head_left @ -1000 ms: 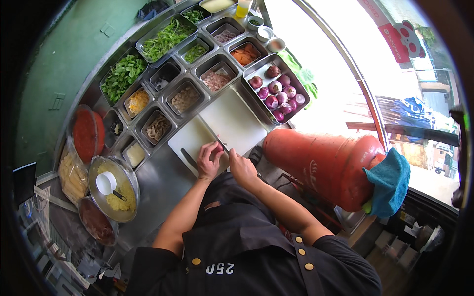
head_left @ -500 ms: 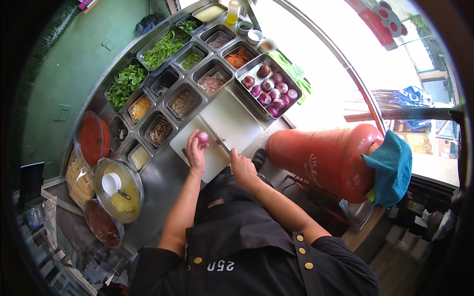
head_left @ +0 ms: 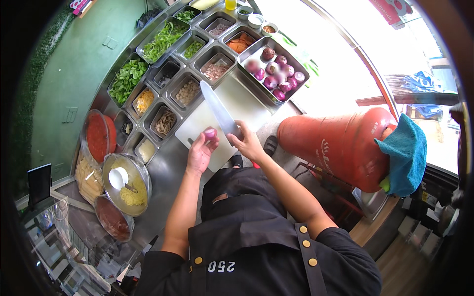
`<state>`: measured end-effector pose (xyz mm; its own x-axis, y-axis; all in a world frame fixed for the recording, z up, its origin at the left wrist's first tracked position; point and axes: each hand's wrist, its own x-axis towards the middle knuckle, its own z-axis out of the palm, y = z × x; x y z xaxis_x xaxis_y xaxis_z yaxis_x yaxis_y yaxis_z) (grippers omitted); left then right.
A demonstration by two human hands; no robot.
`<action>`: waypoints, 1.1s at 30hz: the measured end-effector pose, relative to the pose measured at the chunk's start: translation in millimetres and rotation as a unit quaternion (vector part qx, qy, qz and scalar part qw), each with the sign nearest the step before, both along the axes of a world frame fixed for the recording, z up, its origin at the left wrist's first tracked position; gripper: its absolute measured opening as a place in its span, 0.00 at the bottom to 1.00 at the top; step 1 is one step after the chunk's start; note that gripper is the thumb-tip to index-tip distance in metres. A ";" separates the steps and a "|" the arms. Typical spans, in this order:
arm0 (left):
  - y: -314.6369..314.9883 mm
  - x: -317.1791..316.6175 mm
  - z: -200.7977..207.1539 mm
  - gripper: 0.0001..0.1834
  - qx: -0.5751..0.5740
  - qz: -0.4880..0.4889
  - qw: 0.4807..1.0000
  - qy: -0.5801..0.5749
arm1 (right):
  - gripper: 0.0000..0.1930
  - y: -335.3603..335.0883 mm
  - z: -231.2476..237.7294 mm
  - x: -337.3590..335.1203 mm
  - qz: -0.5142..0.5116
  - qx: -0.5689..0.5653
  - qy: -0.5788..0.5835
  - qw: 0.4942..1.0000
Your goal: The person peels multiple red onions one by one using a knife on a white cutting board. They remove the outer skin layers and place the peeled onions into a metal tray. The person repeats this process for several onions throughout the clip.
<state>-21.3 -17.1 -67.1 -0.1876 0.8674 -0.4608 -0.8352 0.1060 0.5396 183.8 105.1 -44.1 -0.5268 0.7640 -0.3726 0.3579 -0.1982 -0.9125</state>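
Above the white cutting board (head_left: 242, 101), my left hand (head_left: 200, 154) has its fingers curled round a small red onion (head_left: 211, 133). My right hand (head_left: 248, 143) grips a large kitchen knife (head_left: 217, 108). The broad side of its blade faces up, with the tip pointing away from me toward the steel bins. Blade and onion look apart. Most of the knife's handle is hidden in my fingers. Past the board sits a steel tray (head_left: 304, 91) of several red onions (head_left: 271, 68).
Steel bins with leafy greens (head_left: 127, 81), sliced carrot (head_left: 240, 43) and chopped meat (head_left: 216, 71) lie beyond the board. At left stand a bowl of yellow shreds (head_left: 132, 197) and a tub of red sauce (head_left: 101, 138). A red gas cylinder (head_left: 335, 143) with a teal towel (head_left: 407, 155) is at right.
The knife has turned from edge-on to showing its broad side, and its tip has swung up and away. My left hand still holds the onion. The whole view has shifted slightly.
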 end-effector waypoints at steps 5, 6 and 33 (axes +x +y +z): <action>1.3 2.0 5.9 0.27 -0.001 -0.016 0.998 0.053 | 0.42 0.6 15.8 -13.2 0.001 0.147 0.017 0.989; 2.1 2.2 7.2 0.26 0.004 -0.019 0.998 0.053 | 0.42 0.5 17.4 -13.7 0.000 0.161 0.021 0.987; 14.9 16.4 21.4 0.22 0.013 -0.021 0.998 0.052 | 0.33 5.9 19.0 -21.9 -0.080 0.173 -0.022 0.982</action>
